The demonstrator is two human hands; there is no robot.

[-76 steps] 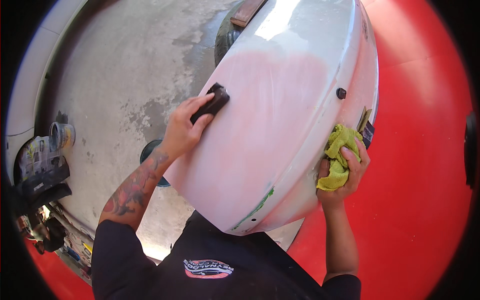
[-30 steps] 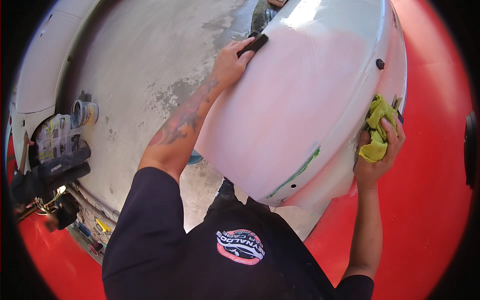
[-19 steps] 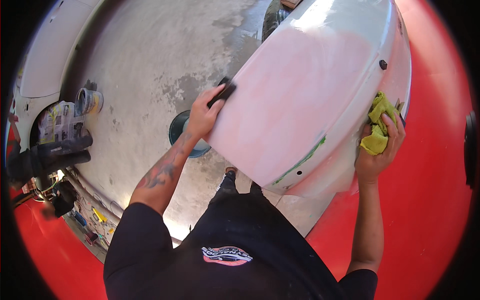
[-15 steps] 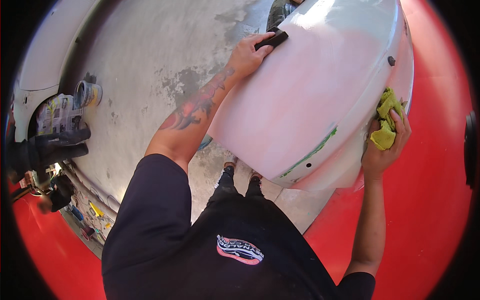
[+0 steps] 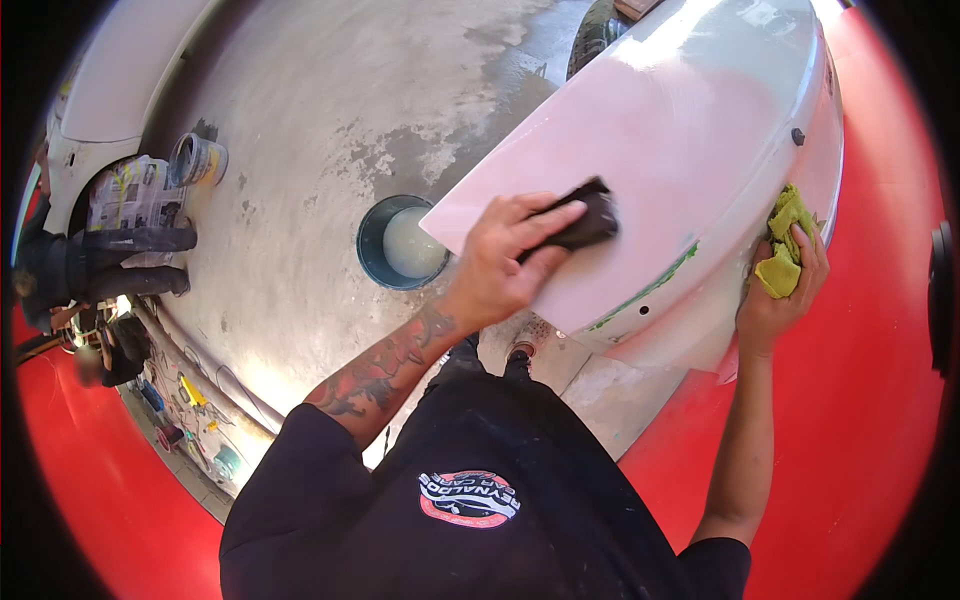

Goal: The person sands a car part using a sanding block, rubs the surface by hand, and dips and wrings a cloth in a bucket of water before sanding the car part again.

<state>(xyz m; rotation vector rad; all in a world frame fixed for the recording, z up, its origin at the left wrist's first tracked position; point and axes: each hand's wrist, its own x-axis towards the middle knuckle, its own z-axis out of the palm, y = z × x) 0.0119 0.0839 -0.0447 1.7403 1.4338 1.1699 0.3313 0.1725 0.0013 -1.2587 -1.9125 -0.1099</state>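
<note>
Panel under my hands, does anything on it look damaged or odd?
A green streak runs along the panel near the end closest to you, beside a small dark hole. It clashes with the pale colours around it; whether it's damage, I can't tell.

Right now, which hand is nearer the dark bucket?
Left. The left hand is just right of the dark bucket; the right hand is farther right, across the panel.

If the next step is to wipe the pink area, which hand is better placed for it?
Probably the right hand: it holds the green cloth at the edge of the panel, while the left hand grips the black block.
</note>
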